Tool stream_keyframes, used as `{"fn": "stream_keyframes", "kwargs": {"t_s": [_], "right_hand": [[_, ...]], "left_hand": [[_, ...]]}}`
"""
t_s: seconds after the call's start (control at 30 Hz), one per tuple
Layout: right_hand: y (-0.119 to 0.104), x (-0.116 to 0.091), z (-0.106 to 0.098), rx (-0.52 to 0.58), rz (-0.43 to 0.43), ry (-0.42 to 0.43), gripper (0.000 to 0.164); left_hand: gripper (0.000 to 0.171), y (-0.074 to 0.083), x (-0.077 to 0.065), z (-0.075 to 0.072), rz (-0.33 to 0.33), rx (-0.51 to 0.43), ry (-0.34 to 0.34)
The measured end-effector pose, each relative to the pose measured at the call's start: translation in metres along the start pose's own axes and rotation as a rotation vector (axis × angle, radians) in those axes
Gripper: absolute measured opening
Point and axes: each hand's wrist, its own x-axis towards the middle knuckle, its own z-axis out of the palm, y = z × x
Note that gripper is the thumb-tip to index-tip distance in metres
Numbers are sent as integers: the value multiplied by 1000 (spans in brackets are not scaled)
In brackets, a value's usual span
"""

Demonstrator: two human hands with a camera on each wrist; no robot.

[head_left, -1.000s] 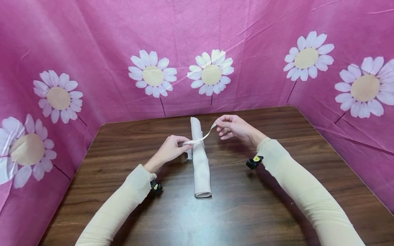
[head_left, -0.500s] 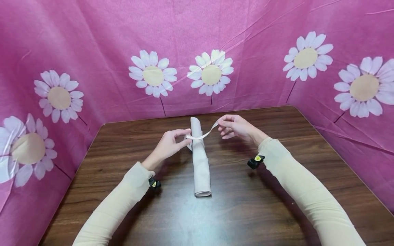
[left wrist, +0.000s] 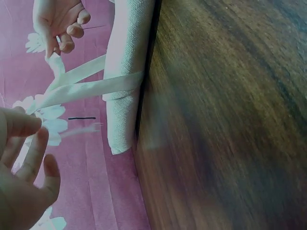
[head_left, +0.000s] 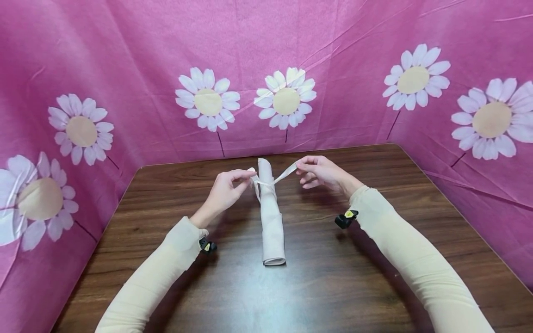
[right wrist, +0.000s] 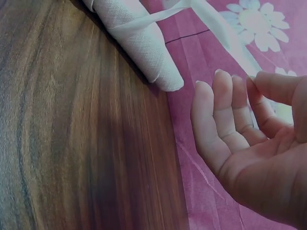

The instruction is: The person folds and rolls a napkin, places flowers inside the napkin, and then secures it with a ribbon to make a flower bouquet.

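Note:
A cream rolled cloth (head_left: 272, 231) lies lengthwise on the table, its near end showing folded layers. A pale ribbon (head_left: 281, 175) passes around its upper half, and its two ends rise above the roll. On the roll's left, my left hand (head_left: 224, 190) pinches one ribbon end between thumb and fingers. My right hand (head_left: 322, 175) pinches the other end with thumb and index finger on the right side. In the left wrist view the ribbon's two lengths (left wrist: 86, 88) cross above the roll. The ribbon's underside pass is hidden beneath the cloth.
The brown wooden table (head_left: 354, 282) ends at a back edge just beyond the roll. A pink curtain (head_left: 158, 46) printed with daisies encloses the back and sides. Small black wrist cameras (head_left: 345, 219) hang below both sleeves.
My left hand has moved up and slightly left, drawing its ribbon end off the roll. The loose ribbon between the hands now forms a V over the cloth. The right hand has barely moved.

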Motion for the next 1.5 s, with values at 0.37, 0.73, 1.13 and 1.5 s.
{"fn": "stream_keyframes", "kwargs": {"t_s": [0.37, 0.73, 1.13, 1.5], "right_hand": [[3, -1, -8, 0, 13, 37, 19], [5, -4, -17, 0, 41, 71, 19], [14, -11, -37, 24, 46, 98, 17], [32, -18, -59, 54, 87, 124, 20]], "left_hand": [[15, -12, -5, 2, -22, 82, 131], [12, -3, -16, -2, -19, 366, 56], [13, -6, -17, -5, -174, 158, -107], [23, -12, -21, -15, -227, 235, -206]]}}
